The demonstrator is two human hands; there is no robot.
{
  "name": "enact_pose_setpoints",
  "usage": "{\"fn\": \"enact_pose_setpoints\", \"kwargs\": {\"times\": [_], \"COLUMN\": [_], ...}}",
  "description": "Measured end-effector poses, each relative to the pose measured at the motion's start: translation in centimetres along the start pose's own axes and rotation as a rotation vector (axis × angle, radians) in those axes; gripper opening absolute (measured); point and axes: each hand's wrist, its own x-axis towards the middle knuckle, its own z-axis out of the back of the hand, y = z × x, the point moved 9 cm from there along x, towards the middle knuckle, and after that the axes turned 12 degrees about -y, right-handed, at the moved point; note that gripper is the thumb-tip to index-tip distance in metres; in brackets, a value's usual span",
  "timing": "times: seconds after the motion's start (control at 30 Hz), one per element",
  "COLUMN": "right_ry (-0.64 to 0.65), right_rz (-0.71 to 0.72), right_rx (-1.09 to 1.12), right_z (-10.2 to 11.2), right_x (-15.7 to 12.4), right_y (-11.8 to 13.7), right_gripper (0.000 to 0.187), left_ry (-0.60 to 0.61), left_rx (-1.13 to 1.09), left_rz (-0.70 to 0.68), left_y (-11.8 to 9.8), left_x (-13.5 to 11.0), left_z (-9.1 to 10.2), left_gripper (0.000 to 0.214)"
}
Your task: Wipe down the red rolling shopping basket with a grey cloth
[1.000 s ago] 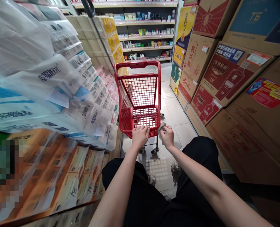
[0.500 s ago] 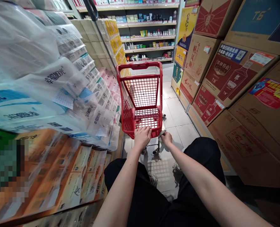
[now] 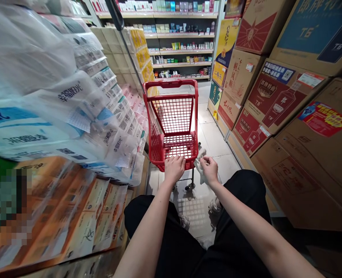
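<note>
- The person crouches low in a narrow shop aisle, black trousers nearest, both bare forearms stretched toward 12 o'clock.
- The left hand sits on the near rim of a small red cart, its fingers pressed together and curled over the rim's edge.
- The right hand is just beside it, at 3 o'clock from the left hand. Its fingers pinch a pale, crumpled cloth.
- The cloth hangs at the cart's near right corner, by the basket wall; I cannot tell whether it touches the plastic.
- The cart stands upright on little wheels on pale floor tiles, its mesh basket open at the top and its handle bar on the far side.
- At 9 o'clock, plastic-wrapped packs of tissue are stacked high, with orange packs under them.
- At 3 o'clock, big cardboard boxes with red and blue printing line the aisle, piled on one another.
- Far off at 12 o'clock, past the cart, shelves carry rows of small bottles and packets.
</note>
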Motion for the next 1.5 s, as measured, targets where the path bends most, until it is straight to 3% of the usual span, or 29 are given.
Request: {"fn": "enact_pose_setpoints", "kwargs": {"times": [0.13,0.3,0.4,0.53,0.63,0.77,0.93,1.07,1.23,1.4,1.5], "right_ry": [0.033,-0.026,-0.046,-0.137,-0.111,0.114,0.211,0.223,0.181,-0.038,-0.084], "right_rz": [0.203,0.198,0.155,0.083,0.236,0.536,0.742,0.751,0.684,0.619,0.604], "right_rx": [-0.095,-0.111,-0.093,-0.135,-0.191,-0.369,-0.593,-0.591,-0.498,-0.367,-0.328], "right_z": [-1.3,-1.8,-0.7,2.3,2.6,-0.9,-3.1,-2.8,-1.7,1.0,1.3], "right_x": [-1.5,-1.3,0.2,3.9,6.2,6.1,5.7,7.2,8.0,4.8,1.7], "right_y": [3.0,3.3,2.2,1.0,3.0,6.3,6.5,5.6,4.9,3.6,2.8], "right_gripper": [0.030,0.026,0.029,0.038,0.042,0.039,0.034,0.033,0.036,0.043,0.044], "left_ry": [-0.003,0.012,0.014,0.017,0.015,0.016,-0.024,-0.094,0.023,0.031,0.032], "left_rx": [-0.020,-0.065,-0.089,-0.119,-0.171,-0.259,-0.331,-0.093,0.032,0.030,0.033], "left_rz": [-0.002,-0.021,-0.025,-0.013,-0.001,0.045,-0.006,-0.049,-0.092,-0.078,-0.079], "left_y": [-0.4,-1.1,-1.6,-1.9,-2.2,-2.4,-0.9,2.6,3.6,2.6,2.2], "left_x": [-0.2,-0.3,-0.3,-0.5,-0.5,-0.1,0.6,0.4,0.4,0.7,0.8], "left_z": [0.0,-0.2,-0.4,-0.6,-0.8,-1.1,0.5,2.1,0.5,-0.1,-0.2], "left_gripper": [0.035,0.034,0.034,0.034,0.033,0.036,0.035,0.033,0.037,0.036,0.036]}}
